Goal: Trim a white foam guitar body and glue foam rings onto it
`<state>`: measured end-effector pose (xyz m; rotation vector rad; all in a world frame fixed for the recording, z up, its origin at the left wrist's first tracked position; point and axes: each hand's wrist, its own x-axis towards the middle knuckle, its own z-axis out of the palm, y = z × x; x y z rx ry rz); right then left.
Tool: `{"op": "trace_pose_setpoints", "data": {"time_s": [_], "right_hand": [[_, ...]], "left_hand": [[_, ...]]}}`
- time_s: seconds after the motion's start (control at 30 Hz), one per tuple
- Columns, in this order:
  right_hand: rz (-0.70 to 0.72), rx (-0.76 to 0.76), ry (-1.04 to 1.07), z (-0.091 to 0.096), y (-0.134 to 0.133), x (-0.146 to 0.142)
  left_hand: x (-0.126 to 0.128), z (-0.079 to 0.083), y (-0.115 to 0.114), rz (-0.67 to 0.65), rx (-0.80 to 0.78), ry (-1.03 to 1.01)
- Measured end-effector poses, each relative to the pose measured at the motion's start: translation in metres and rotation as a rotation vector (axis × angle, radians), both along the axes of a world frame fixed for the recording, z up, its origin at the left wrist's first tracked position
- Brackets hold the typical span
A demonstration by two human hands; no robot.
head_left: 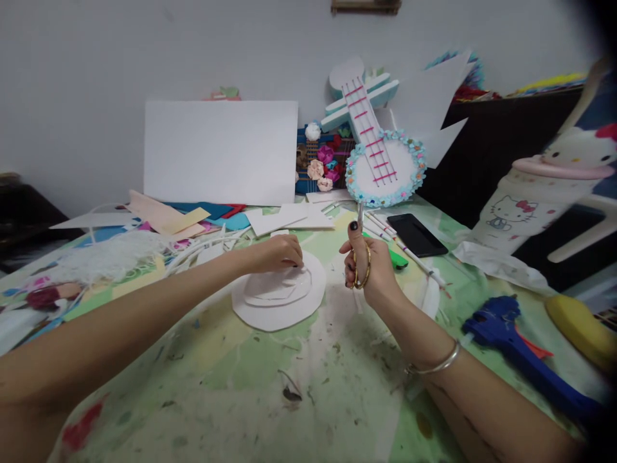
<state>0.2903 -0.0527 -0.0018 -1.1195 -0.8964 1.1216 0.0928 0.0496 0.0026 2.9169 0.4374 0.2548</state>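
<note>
My left hand rests palm down with curled fingers on the far edge of a stack of round white foam pieces lying on the stained table. To the right, my right hand is closed around the gold handles of a pair of scissors, held upright with the blades pointing away from me. A silver bangle circles my right wrist.
A blue glue gun lies at the right, a black phone and thin sticks behind the scissors. A white board, a paper banjo craft, paper flowers and coloured scraps fill the back. A cartoon-cat container stands far right.
</note>
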Motion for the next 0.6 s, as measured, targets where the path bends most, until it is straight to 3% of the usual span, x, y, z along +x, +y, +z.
{"op": "trace_pose_setpoints", "data": {"time_s": [0.17,0.6], "right_hand": [[-0.022,0.0,-0.011,0.0,0.0,0.001],[-0.004,-0.012,-0.025,-0.002,0.001,0.001]], "left_hand": [[0.002,0.003,-0.002,-0.03,0.072,0.037],[-0.005,0.005,-0.016,0.049,0.097,0.102]]}}
